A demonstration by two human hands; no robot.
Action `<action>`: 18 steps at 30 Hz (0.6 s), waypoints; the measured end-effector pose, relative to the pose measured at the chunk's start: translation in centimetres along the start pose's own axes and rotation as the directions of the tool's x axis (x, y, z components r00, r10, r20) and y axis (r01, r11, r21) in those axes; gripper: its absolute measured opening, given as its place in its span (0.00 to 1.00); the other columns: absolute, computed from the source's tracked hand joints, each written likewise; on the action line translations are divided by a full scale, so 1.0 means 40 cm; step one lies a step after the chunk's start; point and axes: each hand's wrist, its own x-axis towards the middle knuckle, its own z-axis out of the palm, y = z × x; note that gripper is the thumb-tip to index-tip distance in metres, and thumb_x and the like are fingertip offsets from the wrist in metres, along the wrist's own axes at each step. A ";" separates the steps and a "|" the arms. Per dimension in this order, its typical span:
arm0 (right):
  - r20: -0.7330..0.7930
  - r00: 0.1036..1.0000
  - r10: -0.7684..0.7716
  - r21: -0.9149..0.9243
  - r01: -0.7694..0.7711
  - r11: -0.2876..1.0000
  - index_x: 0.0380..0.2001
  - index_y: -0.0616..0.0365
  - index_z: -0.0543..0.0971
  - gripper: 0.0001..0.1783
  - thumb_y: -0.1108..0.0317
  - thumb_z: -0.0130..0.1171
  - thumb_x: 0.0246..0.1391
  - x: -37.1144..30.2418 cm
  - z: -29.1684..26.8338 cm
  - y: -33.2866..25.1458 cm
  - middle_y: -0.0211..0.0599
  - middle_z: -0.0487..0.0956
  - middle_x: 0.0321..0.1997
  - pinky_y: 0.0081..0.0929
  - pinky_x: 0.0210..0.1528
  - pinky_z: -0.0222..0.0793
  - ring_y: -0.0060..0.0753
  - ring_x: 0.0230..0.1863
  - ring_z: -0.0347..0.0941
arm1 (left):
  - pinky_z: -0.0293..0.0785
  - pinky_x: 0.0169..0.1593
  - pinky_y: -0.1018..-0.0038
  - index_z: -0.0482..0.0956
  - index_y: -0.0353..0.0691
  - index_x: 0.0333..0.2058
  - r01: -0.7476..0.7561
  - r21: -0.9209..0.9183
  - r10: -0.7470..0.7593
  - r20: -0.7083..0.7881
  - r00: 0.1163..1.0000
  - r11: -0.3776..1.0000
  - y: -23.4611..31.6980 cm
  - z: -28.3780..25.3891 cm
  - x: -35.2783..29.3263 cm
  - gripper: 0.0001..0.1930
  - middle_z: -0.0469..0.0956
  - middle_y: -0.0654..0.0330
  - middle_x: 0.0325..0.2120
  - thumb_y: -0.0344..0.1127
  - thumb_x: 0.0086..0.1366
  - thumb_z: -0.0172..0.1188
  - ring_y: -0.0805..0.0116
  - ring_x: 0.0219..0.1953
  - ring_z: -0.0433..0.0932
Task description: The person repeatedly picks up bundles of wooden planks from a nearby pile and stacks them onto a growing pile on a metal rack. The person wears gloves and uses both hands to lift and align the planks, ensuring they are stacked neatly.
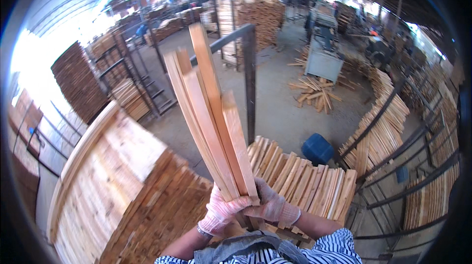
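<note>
A bundle of several wooden strips (209, 111) stands tilted in front of me, its upper ends uneven and leaning to the left. My left hand (223, 211), in a pale pinkish work glove, is wrapped round the bundle's lower part from the left. From the right, my right hand (275, 205) in a matching glove closes on the same strips. The two hands meet at the front of the bundle, and its lower end is mostly hidden behind them. Just beyond my right hand lies a row of stacked wooden strips (307, 183).
On the left is a large stack of boards (118, 165) with a pale top. A dark metal frame post (250, 82) rises behind the bundle. A blue container (317, 149) sits on the floor. Farther off stand a machine (322, 57), scattered offcuts (317, 92) and a tall wood pile (258, 23).
</note>
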 end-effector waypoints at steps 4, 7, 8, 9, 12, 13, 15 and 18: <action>0.234 0.937 -0.258 -0.004 0.266 0.964 0.69 0.59 0.53 0.54 0.63 0.76 0.46 0.140 0.154 -0.143 0.42 0.65 0.67 0.35 0.68 0.59 0.36 0.69 0.60 | 0.78 0.52 0.69 0.72 0.39 0.55 -0.197 0.044 0.200 -0.091 0.976 0.979 0.260 0.015 -0.149 0.34 0.80 0.60 0.46 0.32 0.49 0.78 0.68 0.48 0.79; 0.349 0.896 -0.275 -0.160 0.346 0.924 0.69 0.59 0.55 0.54 0.57 0.77 0.44 0.246 0.336 -0.303 0.43 0.65 0.67 0.36 0.68 0.58 0.38 0.69 0.59 | 0.77 0.51 0.68 0.74 0.39 0.53 -0.324 0.131 0.347 -0.238 0.907 0.937 0.466 0.004 -0.309 0.30 0.80 0.59 0.44 0.30 0.51 0.75 0.66 0.47 0.79; 0.370 0.884 -0.285 -0.193 0.374 0.907 0.68 0.58 0.56 0.56 0.57 0.79 0.41 0.276 0.399 -0.357 0.43 0.65 0.67 0.37 0.69 0.58 0.39 0.70 0.59 | 0.76 0.51 0.68 0.73 0.39 0.54 -0.444 0.193 0.481 -0.248 0.841 0.875 0.513 -0.013 -0.354 0.30 0.80 0.59 0.44 0.31 0.52 0.74 0.66 0.46 0.79; 0.397 0.793 -0.462 -0.202 0.567 0.799 0.67 0.58 0.58 0.55 0.54 0.79 0.40 0.311 0.452 -0.398 0.46 0.67 0.65 0.36 0.65 0.64 0.41 0.66 0.65 | 0.76 0.50 0.69 0.74 0.37 0.54 -0.522 0.286 0.591 -0.273 0.759 0.803 0.568 -0.006 -0.401 0.28 0.79 0.59 0.44 0.33 0.53 0.72 0.66 0.45 0.79; 0.346 0.855 -0.387 -0.438 0.512 0.739 0.59 0.63 0.64 0.48 0.52 0.77 0.40 0.324 0.596 -0.591 0.46 0.74 0.50 0.31 0.50 0.75 0.39 0.51 0.75 | 0.74 0.57 0.67 0.74 0.36 0.56 -0.758 0.211 0.787 -0.181 0.590 0.617 0.732 -0.117 -0.488 0.20 0.78 0.56 0.50 0.35 0.68 0.58 0.65 0.50 0.78; 0.360 0.880 -0.308 -0.395 0.444 0.805 0.56 0.65 0.65 0.45 0.52 0.76 0.40 0.371 0.655 -0.610 0.45 0.75 0.45 0.29 0.46 0.77 0.37 0.46 0.77 | 0.73 0.60 0.65 0.73 0.36 0.58 -0.737 0.384 0.830 -0.297 0.471 0.556 0.800 -0.090 -0.512 0.20 0.77 0.56 0.53 0.35 0.70 0.57 0.64 0.55 0.76; 0.356 0.897 -0.263 -0.442 0.410 0.798 0.52 0.64 0.68 0.44 0.48 0.76 0.39 0.407 0.725 -0.669 0.46 0.77 0.47 0.31 0.47 0.76 0.37 0.46 0.78 | 0.71 0.63 0.64 0.73 0.37 0.58 -0.748 0.559 0.900 0.009 0.436 0.357 0.911 -0.170 -0.550 0.22 0.76 0.56 0.55 0.38 0.68 0.59 0.63 0.57 0.75; 0.425 0.850 -0.309 -0.287 0.451 0.845 0.49 0.64 0.69 0.41 0.48 0.74 0.39 0.485 0.822 -0.591 0.45 0.76 0.47 0.28 0.46 0.76 0.35 0.45 0.77 | 0.72 0.61 0.63 0.74 0.36 0.57 -0.706 0.429 0.815 -0.148 0.561 0.564 0.948 -0.272 -0.562 0.24 0.77 0.56 0.54 0.41 0.65 0.62 0.63 0.56 0.76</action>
